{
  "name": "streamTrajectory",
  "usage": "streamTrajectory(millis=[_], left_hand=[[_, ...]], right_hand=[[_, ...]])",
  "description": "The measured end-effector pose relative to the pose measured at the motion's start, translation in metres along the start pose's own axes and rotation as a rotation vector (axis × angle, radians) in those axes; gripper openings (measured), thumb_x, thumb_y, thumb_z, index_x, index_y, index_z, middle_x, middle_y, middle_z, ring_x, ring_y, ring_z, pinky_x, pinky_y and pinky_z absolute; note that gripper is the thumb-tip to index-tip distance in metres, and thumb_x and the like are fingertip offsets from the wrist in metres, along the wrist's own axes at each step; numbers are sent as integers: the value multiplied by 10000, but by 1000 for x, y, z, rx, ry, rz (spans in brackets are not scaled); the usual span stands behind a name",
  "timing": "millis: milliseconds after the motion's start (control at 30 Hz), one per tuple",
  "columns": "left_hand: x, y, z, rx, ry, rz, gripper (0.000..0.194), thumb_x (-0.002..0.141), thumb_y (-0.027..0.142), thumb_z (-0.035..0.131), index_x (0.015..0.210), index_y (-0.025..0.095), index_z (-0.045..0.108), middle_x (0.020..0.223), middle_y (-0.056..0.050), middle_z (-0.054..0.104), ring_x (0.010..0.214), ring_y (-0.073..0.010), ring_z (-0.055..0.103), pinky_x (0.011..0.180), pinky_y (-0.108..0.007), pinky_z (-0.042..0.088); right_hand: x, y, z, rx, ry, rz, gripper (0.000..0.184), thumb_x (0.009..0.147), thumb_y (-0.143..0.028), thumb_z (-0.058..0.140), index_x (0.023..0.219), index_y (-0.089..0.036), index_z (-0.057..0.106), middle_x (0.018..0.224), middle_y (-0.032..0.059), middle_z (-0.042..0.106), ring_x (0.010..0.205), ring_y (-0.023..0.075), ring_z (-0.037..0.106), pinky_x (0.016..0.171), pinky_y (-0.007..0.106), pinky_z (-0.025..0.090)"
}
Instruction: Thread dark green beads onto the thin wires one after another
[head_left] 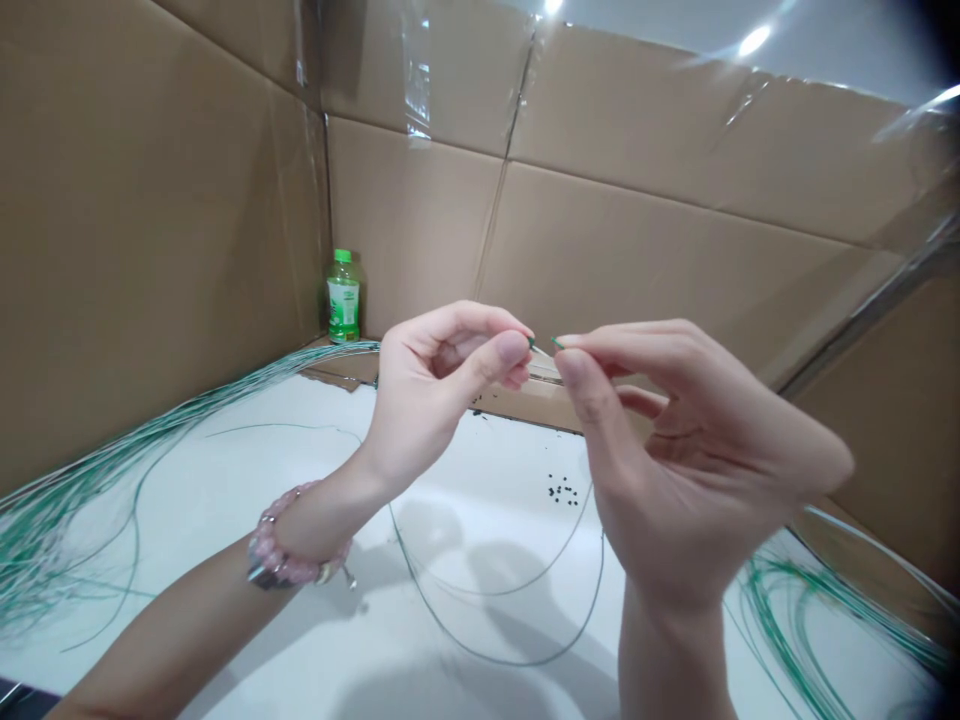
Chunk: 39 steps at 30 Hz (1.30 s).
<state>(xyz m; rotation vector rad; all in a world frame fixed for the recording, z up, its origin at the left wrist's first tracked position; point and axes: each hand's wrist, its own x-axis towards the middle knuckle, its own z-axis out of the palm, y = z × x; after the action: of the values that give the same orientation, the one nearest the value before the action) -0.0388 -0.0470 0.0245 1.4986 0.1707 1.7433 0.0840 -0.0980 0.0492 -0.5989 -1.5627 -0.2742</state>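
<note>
My left hand [442, 390] and my right hand [697, 450] are raised close together above the white table [480, 520]. Each pinches a thin green-coated wire [556, 343] between thumb and fingers, and the two green tips nearly meet with a small gap between them. A long grey-green loop of wire [510, 650] hangs down below my hands. Whether it joins the pinched ends is hidden. A pink beaded bracelet [289, 545] circles my left wrist.
Bundles of green wire [75, 510] spread across the table at left, with more [810, 620] at lower right. Small dark beads [562, 490] lie on the table. Cardboard walls [600, 230] surround it, and a green-capped bottle [343, 297] stands in the back corner.
</note>
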Motion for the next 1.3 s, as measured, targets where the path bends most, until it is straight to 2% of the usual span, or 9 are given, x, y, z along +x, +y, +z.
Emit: streamTrajectory(millis=[267, 433, 633, 833, 1033, 1167, 1300], left_hand=[[0, 3, 0, 28, -39, 42, 41, 810, 206, 669, 807, 191, 707, 715, 11, 654, 630, -60, 612, 596, -135, 535], [-1, 3, 1, 62, -47, 44, 34, 800, 214, 678, 796, 191, 703, 705, 3, 655, 631, -80, 617, 584, -157, 537], [-2, 5, 2, 80, -53, 49, 20, 791, 180, 683, 791, 184, 703, 704, 4, 659, 632, -73, 616, 591, -142, 536], [0, 12, 3, 203, -50, 25, 59, 772, 134, 684, 736, 177, 699, 733, 8, 713, 626, -72, 653, 561, -115, 535], [1, 14, -1, 253, -87, -1, 119, 783, 116, 668, 757, 215, 728, 716, 38, 721, 625, -64, 669, 577, -107, 551], [-1, 14, -2, 397, -59, 75, 106, 807, 155, 654, 787, 225, 730, 693, 37, 707, 619, -77, 667, 566, -134, 555], [-2, 13, -4, 608, -23, 240, 83, 791, 134, 666, 786, 211, 697, 726, 36, 704, 621, -71, 636, 578, -153, 525]], right_hand=[[-2, -1, -2, -66, -26, -31, 204, 740, -28, 669, 781, -228, 683, 688, -20, 636, 534, 105, 527, 454, 262, 484], [-1, -3, -5, -177, -129, 15, 142, 813, -110, 638, 742, -233, 640, 682, -24, 623, 539, 91, 531, 478, 243, 501], [-1, -3, -8, -190, -148, 14, 112, 818, -113, 626, 745, -198, 632, 681, -30, 603, 564, 70, 530, 483, 211, 504], [-2, 2, -11, -67, -143, -6, 183, 740, 9, 664, 780, -169, 658, 696, -39, 625, 604, 63, 553, 537, 197, 507], [-2, 10, -11, 35, -83, 64, 211, 699, -12, 719, 797, -193, 673, 710, -61, 673, 638, 64, 610, 618, 167, 573], [-3, 8, -3, 64, -84, 109, 211, 730, -31, 687, 869, -187, 657, 808, -41, 695, 721, 89, 658, 609, 187, 586], [-3, 6, 1, -80, -110, 80, 200, 726, -33, 642, 862, -179, 634, 789, -39, 673, 719, 91, 632, 623, 210, 565]])
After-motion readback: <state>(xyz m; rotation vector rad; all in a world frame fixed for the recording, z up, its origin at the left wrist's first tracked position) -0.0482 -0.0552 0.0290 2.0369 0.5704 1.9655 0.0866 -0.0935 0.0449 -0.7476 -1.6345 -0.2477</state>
